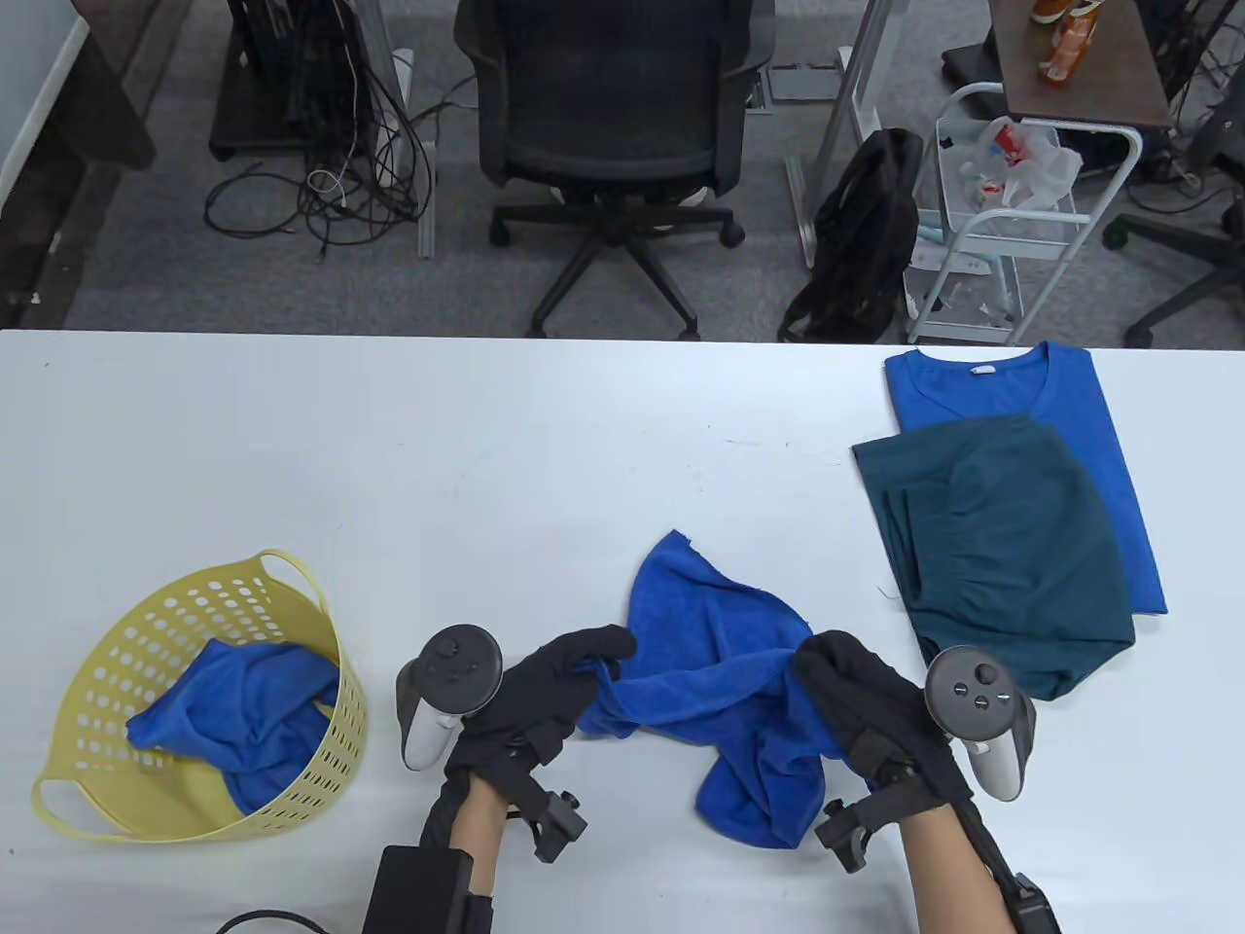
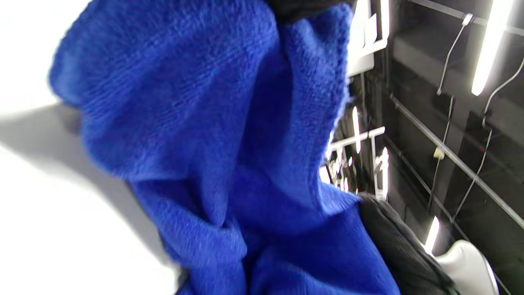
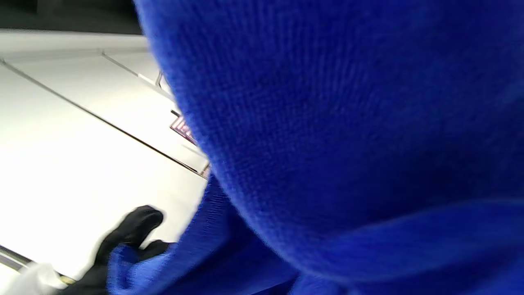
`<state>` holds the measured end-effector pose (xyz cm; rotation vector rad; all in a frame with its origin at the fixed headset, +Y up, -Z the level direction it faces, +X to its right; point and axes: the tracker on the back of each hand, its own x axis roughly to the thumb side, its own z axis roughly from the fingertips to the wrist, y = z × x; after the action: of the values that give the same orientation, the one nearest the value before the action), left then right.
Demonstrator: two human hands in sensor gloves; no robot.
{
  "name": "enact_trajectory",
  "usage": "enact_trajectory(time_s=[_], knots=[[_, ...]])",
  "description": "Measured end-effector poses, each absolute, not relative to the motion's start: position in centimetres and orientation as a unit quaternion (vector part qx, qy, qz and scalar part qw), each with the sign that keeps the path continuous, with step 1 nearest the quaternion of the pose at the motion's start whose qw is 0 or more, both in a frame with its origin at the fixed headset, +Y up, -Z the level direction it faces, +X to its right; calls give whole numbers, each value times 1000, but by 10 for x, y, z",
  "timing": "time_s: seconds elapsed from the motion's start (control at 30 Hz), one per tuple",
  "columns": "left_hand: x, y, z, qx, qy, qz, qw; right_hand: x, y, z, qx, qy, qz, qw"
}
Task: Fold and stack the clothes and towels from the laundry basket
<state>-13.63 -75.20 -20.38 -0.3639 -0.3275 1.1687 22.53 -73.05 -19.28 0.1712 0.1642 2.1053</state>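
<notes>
The left hand (image 1: 545, 686) and right hand (image 1: 856, 700) each pinch an edge of the crumpled blue towel (image 1: 720, 662) near the table's (image 1: 486, 467) front, between basket (image 1: 292, 798) and folded stack (image 1: 1002, 535); unfolding is underway; next, I judge, spreading it flat.

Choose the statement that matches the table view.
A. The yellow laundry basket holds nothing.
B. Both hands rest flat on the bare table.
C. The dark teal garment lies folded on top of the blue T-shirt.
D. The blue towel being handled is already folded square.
C: the dark teal garment lies folded over the blue T-shirt, while the yellow laundry basket holds a blue cloth and both hands grip the crumpled blue towel.
</notes>
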Motion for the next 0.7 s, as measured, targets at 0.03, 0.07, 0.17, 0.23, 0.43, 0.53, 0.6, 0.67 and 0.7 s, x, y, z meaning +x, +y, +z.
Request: enact_trajectory(time_s=[0.03, 0.07, 0.17, 0.23, 0.43, 0.53, 0.6, 0.67, 0.7], knots=[[-139, -754, -204, -199, -164, 553, 792, 226, -732, -194, 75, 69, 870, 482], [-141, -754, -205, -220, -170, 562, 779, 226, -733, -194, 78, 76, 869, 483], [-146, -751, -205, -180, -143, 563, 794, 229, -736, -196, 91, 87, 860, 495], [-153, -746, -203, -112, -92, 556, 818, 232, -736, -198, 116, 105, 862, 483], [-183, -738, -193, 47, 51, 542, 837, 243, -740, -200, 112, 211, 940, 244], [-185, -737, -193, 65, 59, 506, 858, 255, -743, -201, 85, 208, 940, 257], [-183, -737, -192, 66, 60, 496, 864, 262, -742, -201, 59, 211, 945, 242], [-180, -737, -192, 62, 59, 493, 866, 269, -742, -200, 24, 212, 959, 187], [-180, -737, -192, 61, 58, 493, 866, 270, -742, -200, 16, 212, 960, 184]])
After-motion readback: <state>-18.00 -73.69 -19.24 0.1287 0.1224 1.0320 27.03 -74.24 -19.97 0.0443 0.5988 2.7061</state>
